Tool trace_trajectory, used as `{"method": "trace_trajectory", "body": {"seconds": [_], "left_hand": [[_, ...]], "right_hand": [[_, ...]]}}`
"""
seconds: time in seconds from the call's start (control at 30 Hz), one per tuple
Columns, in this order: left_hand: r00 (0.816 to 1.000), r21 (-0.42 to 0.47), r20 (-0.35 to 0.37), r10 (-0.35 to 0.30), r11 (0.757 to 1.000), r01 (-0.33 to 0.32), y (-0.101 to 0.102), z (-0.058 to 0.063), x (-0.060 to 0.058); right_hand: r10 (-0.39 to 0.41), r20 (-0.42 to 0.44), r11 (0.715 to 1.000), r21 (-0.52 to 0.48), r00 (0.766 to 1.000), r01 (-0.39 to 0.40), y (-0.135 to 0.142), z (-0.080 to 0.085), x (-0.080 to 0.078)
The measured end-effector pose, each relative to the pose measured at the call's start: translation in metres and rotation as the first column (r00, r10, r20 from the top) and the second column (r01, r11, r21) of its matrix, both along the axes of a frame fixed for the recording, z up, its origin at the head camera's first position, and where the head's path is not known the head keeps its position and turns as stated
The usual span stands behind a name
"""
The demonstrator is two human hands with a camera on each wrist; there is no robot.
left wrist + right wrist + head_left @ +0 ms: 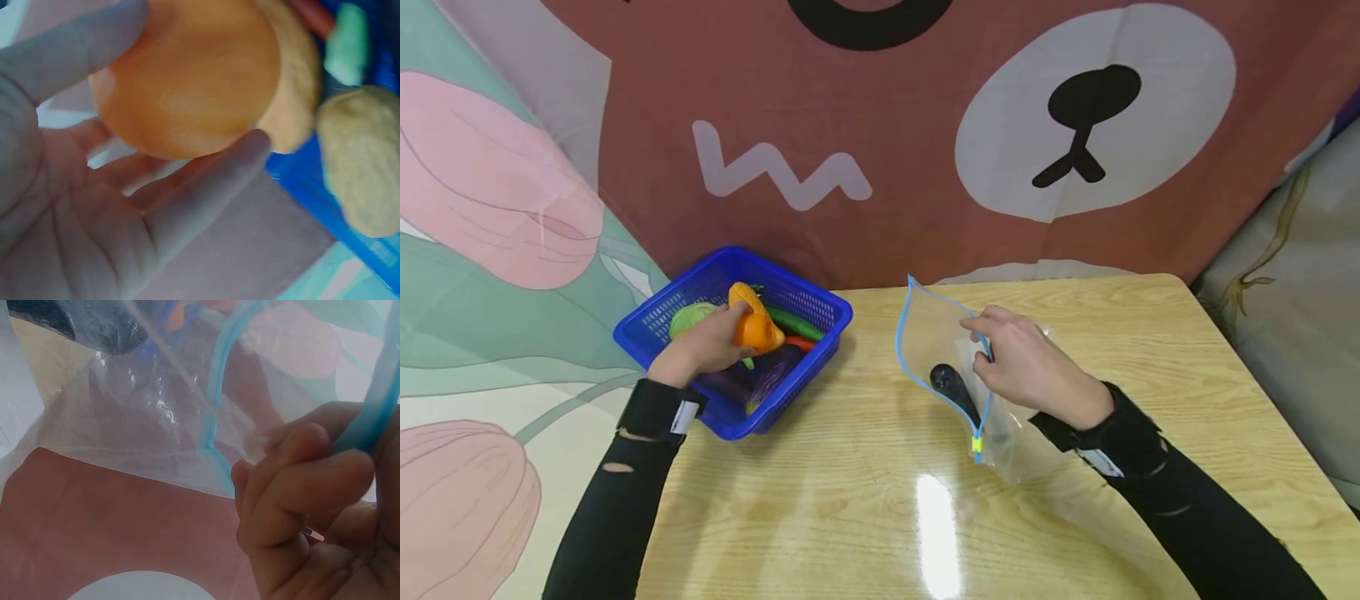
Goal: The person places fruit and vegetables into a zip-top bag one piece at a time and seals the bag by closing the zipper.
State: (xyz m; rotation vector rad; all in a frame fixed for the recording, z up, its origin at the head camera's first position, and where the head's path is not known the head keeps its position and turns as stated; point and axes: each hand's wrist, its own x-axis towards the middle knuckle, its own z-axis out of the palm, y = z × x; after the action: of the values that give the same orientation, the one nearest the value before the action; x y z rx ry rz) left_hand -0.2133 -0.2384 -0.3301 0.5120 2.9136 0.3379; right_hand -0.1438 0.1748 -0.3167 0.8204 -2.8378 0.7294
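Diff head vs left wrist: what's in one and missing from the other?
Head only: the right hand holding the blue-edged mouth of a clear bag, the dark item inside it, and the yellow slider at the near end of the zip.

Left wrist only: the palm side of the left hand. It also shows a tan lumpy thing that I can't match to anything in head.

Both: the left hand holding a round orange item, plus parts of the blue basket.
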Motion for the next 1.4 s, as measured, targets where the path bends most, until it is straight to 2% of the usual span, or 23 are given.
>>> {"method": "trace_trajectory", "body": {"seconds": [0.17, 0.27, 0.47, 0.53, 0.63, 0.73, 0.8, 0.93, 1.13, 1.4], "left_hand": [[0.994, 0.133, -0.097, -0.040, 0.990, 0.053, 0.019, 0.013, 0.010], [0.991, 0.187, -0.113, -0.065, 0.979, 0.085, 0.032, 0.020, 0.016], [0.977, 0.309, -0.141, -0.157, 0.931, 0.194, 0.066, 0.035, 0.027], [0.968, 0.345, -0.148, -0.203, 0.907, 0.243, 0.083, 0.042, 0.032], [0.944, 0.379, -0.155, -0.290, 0.866, 0.328, 0.112, 0.048, 0.037], [0.916, 0.381, -0.165, -0.366, 0.833, 0.402, 0.136, 0.048, 0.038], [0.904, 0.378, -0.160, -0.397, 0.821, 0.428, 0.149, 0.045, 0.037], [0.895, 0.365, -0.137, -0.425, 0.818, 0.445, 0.166, 0.037, 0.036], [0.886, 0.313, -0.137, -0.443, 0.829, 0.463, 0.183, 0.031, 0.035], [0.886, 0.219, -0.111, -0.451, 0.858, 0.464, 0.196, 0.027, 0.035]], "right_hand": [[-0.007, 0.015, 1.000, -0.002, 1.000, 0.007, 0.000, 0.000, 0.000], [-0.007, 0.015, 1.000, 0.001, 1.000, 0.007, -0.001, 0.001, 0.000], [-0.004, 0.001, 1.000, 0.001, 1.000, 0.004, -0.002, 0.001, 0.000], [-0.003, 0.000, 1.000, 0.002, 1.000, 0.003, -0.003, 0.001, 0.000], [-0.004, 0.001, 1.000, 0.005, 1.000, 0.004, -0.004, 0.001, 0.000], [-0.009, 0.004, 1.000, 0.007, 1.000, 0.009, -0.005, 0.002, 0.000], [-0.010, 0.002, 1.000, 0.009, 1.000, 0.010, -0.006, 0.003, 0.001], [-0.007, -0.006, 1.000, 0.011, 1.000, 0.007, -0.007, 0.005, 0.001], [0.007, -0.015, 1.000, -0.007, 1.000, -0.007, -0.007, 0.005, 0.002], [0.005, -0.044, 1.000, -0.020, 0.999, -0.006, -0.005, 0.006, 0.003]]}}
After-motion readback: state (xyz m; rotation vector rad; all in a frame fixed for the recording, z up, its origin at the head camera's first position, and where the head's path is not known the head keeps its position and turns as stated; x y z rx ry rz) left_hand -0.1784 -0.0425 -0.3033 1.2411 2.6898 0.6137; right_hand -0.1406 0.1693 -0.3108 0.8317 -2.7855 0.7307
